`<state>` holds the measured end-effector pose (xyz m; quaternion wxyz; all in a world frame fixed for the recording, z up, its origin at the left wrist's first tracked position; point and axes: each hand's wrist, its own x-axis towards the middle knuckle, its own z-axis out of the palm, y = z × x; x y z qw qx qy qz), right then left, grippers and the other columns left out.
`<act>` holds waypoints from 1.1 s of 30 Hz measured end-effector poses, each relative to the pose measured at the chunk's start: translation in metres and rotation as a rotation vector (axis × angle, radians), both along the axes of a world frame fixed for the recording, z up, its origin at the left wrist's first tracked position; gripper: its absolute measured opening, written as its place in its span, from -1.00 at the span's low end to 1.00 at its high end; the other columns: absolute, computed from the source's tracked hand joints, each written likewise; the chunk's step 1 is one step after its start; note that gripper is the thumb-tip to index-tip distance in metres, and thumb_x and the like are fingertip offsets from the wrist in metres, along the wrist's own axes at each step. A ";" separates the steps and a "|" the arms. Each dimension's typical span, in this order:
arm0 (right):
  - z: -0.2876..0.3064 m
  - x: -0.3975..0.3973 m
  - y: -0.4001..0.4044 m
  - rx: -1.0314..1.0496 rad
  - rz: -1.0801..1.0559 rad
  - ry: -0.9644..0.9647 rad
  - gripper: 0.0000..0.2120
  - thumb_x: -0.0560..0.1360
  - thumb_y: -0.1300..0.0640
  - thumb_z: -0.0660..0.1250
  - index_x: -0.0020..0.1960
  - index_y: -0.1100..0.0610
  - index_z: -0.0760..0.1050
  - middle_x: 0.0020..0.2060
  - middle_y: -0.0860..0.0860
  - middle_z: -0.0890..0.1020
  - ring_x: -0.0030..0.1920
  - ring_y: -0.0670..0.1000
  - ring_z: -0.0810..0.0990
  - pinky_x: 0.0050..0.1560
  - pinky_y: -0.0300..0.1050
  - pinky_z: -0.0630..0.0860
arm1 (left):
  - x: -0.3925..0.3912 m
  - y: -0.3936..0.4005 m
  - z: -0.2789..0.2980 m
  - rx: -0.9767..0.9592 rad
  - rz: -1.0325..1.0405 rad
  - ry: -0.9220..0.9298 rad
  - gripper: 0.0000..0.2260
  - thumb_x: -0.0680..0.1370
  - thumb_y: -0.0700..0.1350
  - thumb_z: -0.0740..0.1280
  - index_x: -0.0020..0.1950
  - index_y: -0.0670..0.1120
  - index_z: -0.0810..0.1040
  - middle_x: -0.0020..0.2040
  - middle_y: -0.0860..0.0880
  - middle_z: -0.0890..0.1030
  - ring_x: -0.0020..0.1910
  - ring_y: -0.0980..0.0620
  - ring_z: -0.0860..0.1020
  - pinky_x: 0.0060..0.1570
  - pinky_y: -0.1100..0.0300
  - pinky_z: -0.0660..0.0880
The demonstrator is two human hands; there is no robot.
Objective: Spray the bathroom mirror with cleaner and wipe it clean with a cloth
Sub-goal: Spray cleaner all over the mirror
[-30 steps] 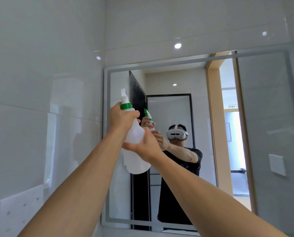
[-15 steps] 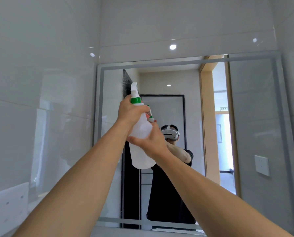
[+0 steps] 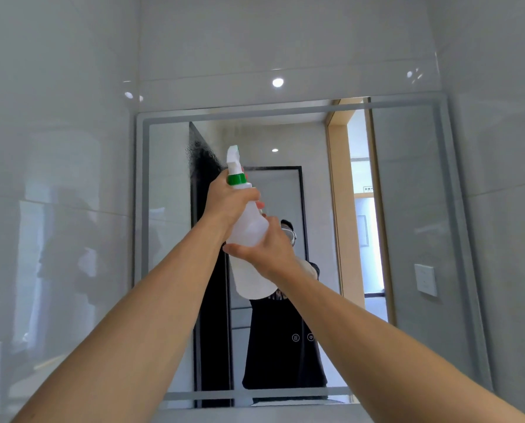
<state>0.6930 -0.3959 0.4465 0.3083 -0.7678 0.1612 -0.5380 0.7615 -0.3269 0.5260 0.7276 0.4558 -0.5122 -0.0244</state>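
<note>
The spray bottle is held up in front of the mirror, at the centre of the view and roughly level with the mirror's middle. The bottle is translucent white with a green collar below a white spray head. The spray head points up and toward the upper left part of the glass. The bottle leans slightly, with its base lower and to the right of its head.

The left hand is wrapped around the neck of the bottle just under the green collar, fingers closed around the far side. Whether a finger presses the trigger cannot be told. The right hand clasps the body of the bottle from the right, thumb across the near side and fingers curled behind it. Both forearms extend from the lower corners of the view up to the bottle.

A patch of fine spray droplets sits on the glass at the upper left, beside the spray head. The mirror has a frosted border strip and is mounted on a pale tiled wall. It reflects the person, a doorway and a wall switch.
</note>
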 end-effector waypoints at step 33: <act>0.011 -0.127 -0.036 0.038 -0.237 -0.003 -0.36 0.31 -0.08 0.58 0.20 0.03 0.27 -0.11 -0.14 0.46 -0.19 -0.17 0.49 -0.37 -0.36 0.34 | -0.113 -0.067 0.017 0.045 -0.127 -0.048 -0.65 0.29 -0.26 0.48 0.04 -0.12 0.56 -0.10 -0.19 0.62 -0.24 -0.17 0.69 -0.14 -0.06 0.67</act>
